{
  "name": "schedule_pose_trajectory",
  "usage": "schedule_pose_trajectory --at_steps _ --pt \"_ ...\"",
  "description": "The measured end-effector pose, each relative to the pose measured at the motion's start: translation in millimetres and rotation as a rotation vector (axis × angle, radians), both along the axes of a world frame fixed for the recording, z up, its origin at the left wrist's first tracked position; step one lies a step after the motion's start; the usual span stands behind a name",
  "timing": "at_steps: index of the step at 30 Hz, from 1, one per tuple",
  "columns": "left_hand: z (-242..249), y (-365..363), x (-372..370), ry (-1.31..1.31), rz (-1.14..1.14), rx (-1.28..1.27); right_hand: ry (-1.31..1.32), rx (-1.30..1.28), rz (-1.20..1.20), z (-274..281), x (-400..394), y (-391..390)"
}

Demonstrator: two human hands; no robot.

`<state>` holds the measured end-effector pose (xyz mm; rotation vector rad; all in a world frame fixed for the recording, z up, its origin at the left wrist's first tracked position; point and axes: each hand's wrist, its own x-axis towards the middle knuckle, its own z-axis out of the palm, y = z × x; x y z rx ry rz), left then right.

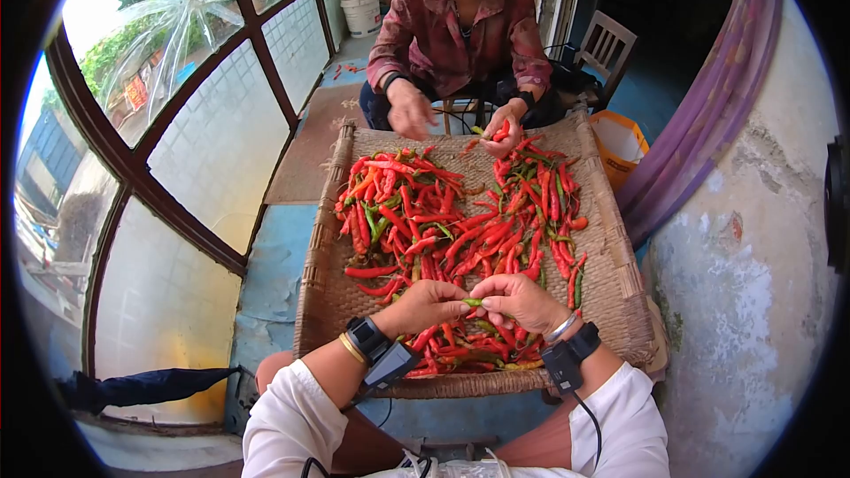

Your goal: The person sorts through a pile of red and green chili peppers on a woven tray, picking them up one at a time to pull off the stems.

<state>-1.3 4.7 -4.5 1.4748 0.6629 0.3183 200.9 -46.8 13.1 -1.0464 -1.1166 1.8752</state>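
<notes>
Over the near part of a woven tray (611,248), my left hand (428,306) and my right hand (524,303) meet fingertip to fingertip. Pinched between them is a small green chili pepper (473,302), mostly covered by the thumbs and fingers. Below and beyond both hands lies a broad heap of red chili peppers (478,237), with a few green ones (381,228) mixed in. Some of the peppers lie right under my wrists, near the tray's front rim.
Across the tray sits a person in a patterned red shirt (443,35), one hand (503,128) holding peppers. An orange-and-white container (620,143) stands beside the tray's far right corner. Windows (212,124) line the left; a purple curtain (708,106) and worn wall (735,301) flank the right.
</notes>
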Motion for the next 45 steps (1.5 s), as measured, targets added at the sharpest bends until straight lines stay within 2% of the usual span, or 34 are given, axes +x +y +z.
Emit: schedule_pose_trajectory --at_steps 3,5,6,7,9,10,11,13,14,17,19,21,23,26,29,33,34,36,37,39,41,43,44,45 --pt "3 11 -7 0.082 0.101 0.001 -0.058 -0.011 -0.066 -3 12 5" --pt "5 21 -13 0.046 0.282 -0.038 -0.127 0.062 -0.339 -6 20 9" --pt "4 22 -13 -0.103 0.446 -0.105 -0.169 0.103 -0.395 -10 25 11" --pt "4 23 -12 -0.254 0.608 -0.171 -0.170 0.107 -0.393 -11 27 12" --pt "8 24 -10 -0.234 0.683 -0.112 -0.445 0.107 -0.422 -11 28 12" --pt "9 23 -9 -0.212 0.757 -0.058 -0.491 0.057 -0.387 -10 28 11" --pt "7 22 -9 -0.211 0.757 -0.062 -0.492 0.054 -0.386 -15 29 11" --pt "4 21 -11 -0.148 0.463 -0.155 -1.065 0.547 -0.222 -22 28 12" --pt "-1 22 -12 -0.149 0.347 -0.224 -1.099 0.496 -0.175 -20 29 10" --pt "0 14 -4 -0.108 0.287 -0.313 -1.172 0.572 -0.143 -32 30 9" --pt "2 10 -4 -0.155 0.268 -0.364 -1.204 0.535 -0.081 -39 31 10" --pt "7 6 -2 -0.252 0.256 -0.551 -1.236 0.498 -0.018 -41 29 9" --pt "3 4 -1 -0.248 0.251 -0.548 -1.376 0.470 0.101 -40 26 8" --pt "-6 3 0 -0.226 0.222 -0.531 -1.444 0.504 0.107 -47 28 6" --pt "-5 2 2 -0.176 0.185 -0.489 -1.475 0.604 0.048 -52 30 5" --pt "-5 -1 4 -0.138 0.176 -0.323 -1.483 0.646 0.005 -6 7 -8" --pt "-4 -3 4 -0.143 0.176 -0.325 -1.363 0.628 0.011 0 2 -11" --pt "0 -6 4 -0.104 0.075 -0.150 -1.090 0.543 0.021 10 -4 -17" --pt "-1 -7 4 -0.104 0.075 -0.150 -1.090 0.543 0.022 12 -6 -20" --pt "-4 -8 6 -0.034 -0.071 -0.171 -1.072 0.641 0.068 14 -7 -28" --pt "-5 -10 8 -0.016 -0.040 -0.148 -1.087 0.695 0.064 16 -7 -31" --pt "3 -9 6 0.035 0.007 -0.145 -0.969 0.774 0.038 18 -5 -31" --pt "7 -7 5 0.043 0.006 -0.145 -0.962 0.772 0.034 16 -1 -29" --pt "11 -3 2 0.029 0.055 -0.156 -0.904 0.594 0.104 13 6 -27"
